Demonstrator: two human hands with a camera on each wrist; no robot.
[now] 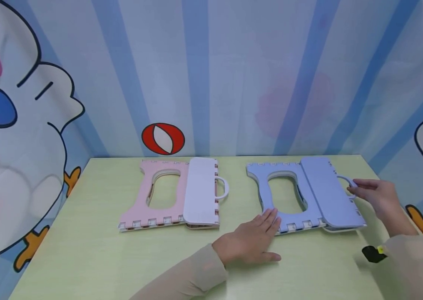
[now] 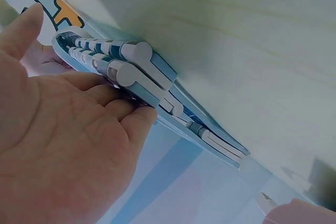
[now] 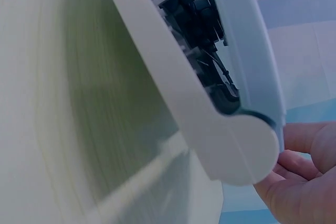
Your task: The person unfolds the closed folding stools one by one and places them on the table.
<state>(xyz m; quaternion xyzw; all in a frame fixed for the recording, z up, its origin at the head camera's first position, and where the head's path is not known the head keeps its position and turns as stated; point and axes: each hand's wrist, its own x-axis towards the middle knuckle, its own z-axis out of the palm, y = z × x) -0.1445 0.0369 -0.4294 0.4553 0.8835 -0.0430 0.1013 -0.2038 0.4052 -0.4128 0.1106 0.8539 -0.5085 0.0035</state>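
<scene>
A blue folding stool lies folded flat on the table, its looped carry handle pointing right. My left hand rests with straight fingers on its near left corner, thumb spread toward me. At the other end my right hand pinches the handle between thumb and fingers. In the left wrist view the stool's hinged edge shows beside my fingertips. The right wrist view gives the white end of a folded leg close up, with my right fingers behind it.
A pink folding stool with a white panel lies folded to the left, its handle also to the right. Both are on a pale green tabletop. A striped cartoon curtain hangs along the table's back edge.
</scene>
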